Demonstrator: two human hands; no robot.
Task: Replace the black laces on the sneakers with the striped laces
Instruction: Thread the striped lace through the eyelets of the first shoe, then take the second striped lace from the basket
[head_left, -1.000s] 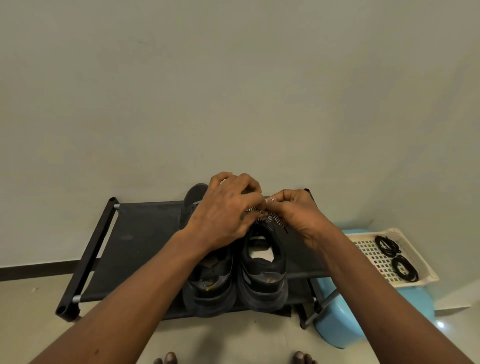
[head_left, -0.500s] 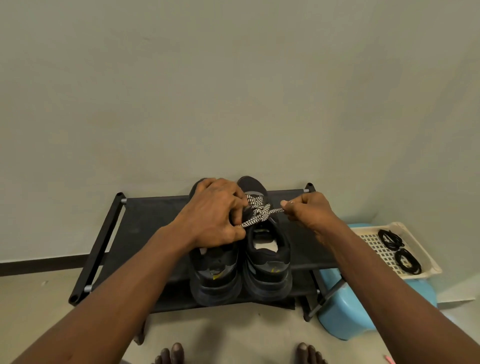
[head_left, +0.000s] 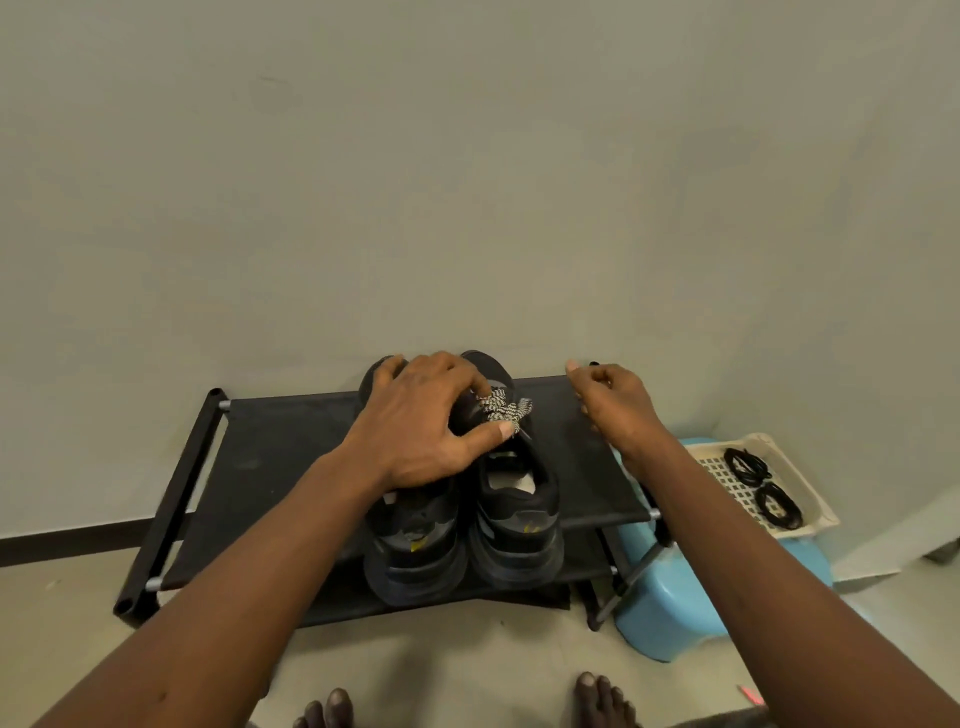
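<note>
The striped lace (head_left: 506, 410) sits knotted on top of the right sneaker (head_left: 519, 525), just above its opening. The left hand (head_left: 415, 421) lies over the front of the left sneaker (head_left: 415, 545) and reaches across to the right one. Its fingers are bent over the toes and its thumb is straight, with the tip touching the near end of the lace. Whether it pinches the lace or only presses on it, I cannot tell. The right hand (head_left: 618, 410) is apart from the lace, to the right of the sneakers and above the rack (head_left: 280, 441). Its fingers are loosely curled, one is raised, and nothing shows in it. The two hands are well apart, with the lace between them and nearer the left.

The sneakers are black and stand side by side, touching, heels toward the person, on the top tier of the black rack. A lower tier shows below. The rack stands on a pale floor (head_left: 441, 660) against a plain grey-green wall (head_left: 467, 182), with a dark skirting (head_left: 67, 543) at its foot on the left.

Just right of the rack is a blue stool (head_left: 670, 618) with a cream tray (head_left: 810, 519) on top. In the tray lie the black laces (head_left: 748, 462), wound into two coils, one beyond the other. Bare toes (head_left: 602, 699) show at the bottom edge.
</note>
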